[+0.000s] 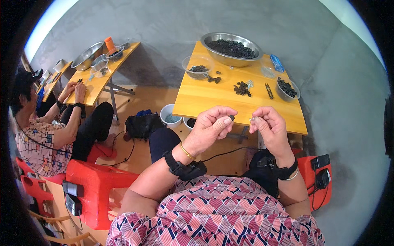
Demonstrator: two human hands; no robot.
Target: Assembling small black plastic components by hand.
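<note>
Just off the near edge of the yellow table (221, 100), my two hands are raised with a short gap between them. My left hand (213, 124) pinches a small black piece (232, 117) between thumb and forefinger. Between the fingertips of my right hand (269, 125) is a small pale, shiny piece (251, 119), too tiny to name. Beyond the hands, a loose pile of black pieces (242, 88) lies beside a few clear bits (250, 84). To their right lies a pair of black thread snips (269, 91).
A steel basin (259, 56) of black pieces stands at the back. Clear bowls stand left (207, 61) and right (296, 96), with a blue packet (276, 63) near. Below are a white bucket (167, 110) and red stools (88, 184). A co-worker (45, 135) sits left.
</note>
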